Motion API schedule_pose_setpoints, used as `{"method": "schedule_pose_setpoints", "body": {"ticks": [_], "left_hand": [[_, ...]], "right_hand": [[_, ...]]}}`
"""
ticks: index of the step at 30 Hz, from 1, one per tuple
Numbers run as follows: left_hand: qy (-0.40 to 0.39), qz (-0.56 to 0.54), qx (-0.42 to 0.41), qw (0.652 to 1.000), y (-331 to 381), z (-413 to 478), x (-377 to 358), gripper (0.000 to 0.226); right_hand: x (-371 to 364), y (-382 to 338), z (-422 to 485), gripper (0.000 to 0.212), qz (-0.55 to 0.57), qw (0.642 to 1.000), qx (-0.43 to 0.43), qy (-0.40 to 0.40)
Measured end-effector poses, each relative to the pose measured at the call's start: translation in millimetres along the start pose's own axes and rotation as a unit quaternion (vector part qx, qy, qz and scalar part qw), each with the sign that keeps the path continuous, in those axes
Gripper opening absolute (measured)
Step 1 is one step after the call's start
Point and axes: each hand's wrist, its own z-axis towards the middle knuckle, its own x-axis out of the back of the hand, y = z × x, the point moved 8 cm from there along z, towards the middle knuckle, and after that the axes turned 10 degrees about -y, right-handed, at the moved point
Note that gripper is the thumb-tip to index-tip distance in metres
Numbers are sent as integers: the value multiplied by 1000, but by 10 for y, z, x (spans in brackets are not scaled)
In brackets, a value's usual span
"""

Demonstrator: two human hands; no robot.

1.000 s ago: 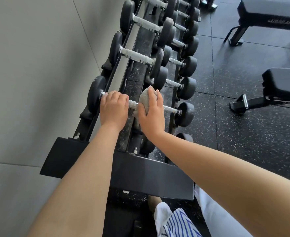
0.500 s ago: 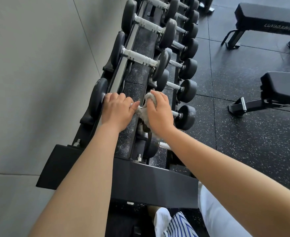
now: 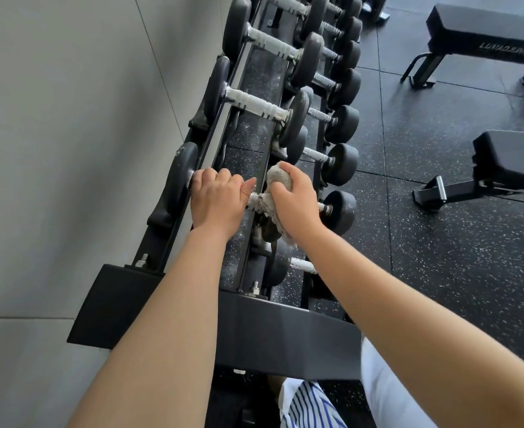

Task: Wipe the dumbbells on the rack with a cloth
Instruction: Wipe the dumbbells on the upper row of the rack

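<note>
A black two-tier rack [image 3: 273, 332] runs along the wall, loaded with black dumbbells with silver handles. My left hand [image 3: 216, 203] grips the handle of the nearest upper-tier dumbbell [image 3: 179, 180], beside its left head. My right hand [image 3: 294, 202] presses a grey cloth [image 3: 277, 177] around the right part of the same handle and its right head, which the cloth and hand hide. The two hands almost touch. More dumbbells [image 3: 254, 103] lie further along the upper tier, and smaller ones [image 3: 338, 208] sit on the lower tier.
A grey wall [image 3: 69, 149] stands close on the left. Black speckled rubber floor [image 3: 439, 257] spreads to the right, with two black weight benches [image 3: 507, 162] [image 3: 483, 35] on it. My striped clothing [image 3: 310, 406] shows at the bottom edge.
My right hand with the cloth has slid down and round the right end of the handle, closing towards my left hand. The left hand keeps its grip.
</note>
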Motion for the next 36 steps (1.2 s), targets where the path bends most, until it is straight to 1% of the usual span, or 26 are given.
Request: {"method": "schedule_pose_setpoints", "body": {"ticks": [3,6,8,10,11,15,17,19,20,23,24,25,27,29,31,33,36], "left_hand": [[4,0,2,1000,8,-6,7,64],[17,-6,-1,1000,5,-24,13,64],[26,-6,-5,1000,1,-30,15,64],[29,-8,-6,1000,-6,-30,6,61],[27,-12,-6,1000,-10,-28,-4,60],[20,-18,-8,1000,-16,-24,-14,59],[16,-16,-7,1000,-12,-25,-11,59],[9,-16,-2,1000,-9,-17,-8,58],[6,-15,2,1000,-8,-16,-5,57],[5,-14,9,1000,-1,-17,3,56],[5,-15,10,1000,-2,-18,2,56],[4,-16,11,1000,-1,-17,0,56],[4,-17,11,1000,3,-15,2,56],[7,-15,11,1000,4,-16,11,55],[12,-16,8,1000,2,-26,19,55],[15,-19,6,1000,5,-36,18,55],[12,-20,5,1000,4,-30,10,54]], "right_hand": [[-81,48,-233,50,-7,997,54,47],[-88,56,-271,50,-59,996,52,41],[-40,-4,-172,43,-100,994,49,20],[-4,-82,-25,25,-112,993,43,-14],[5,-84,65,21,-109,993,28,-35],[-6,17,360,22,-47,986,-81,-139],[2,57,415,25,-11,979,-132,-156],[26,68,416,23,-12,978,-151,-146],[30,74,404,21,-4,980,-146,-137],[-2,84,296,14,70,985,-113,-111],[-12,78,235,15,69,988,-93,-99],[-12,74,173,24,51,993,-68,-80],[16,66,3,42,1,1000,-7,-14],[-27,32,-220,50,-26,998,50,28],[-98,60,-337,53,-47,995,73,41],[-85,78,-330,53,-68,995,68,39],[-27,19,-161,44,-94,994,50,9]]}}
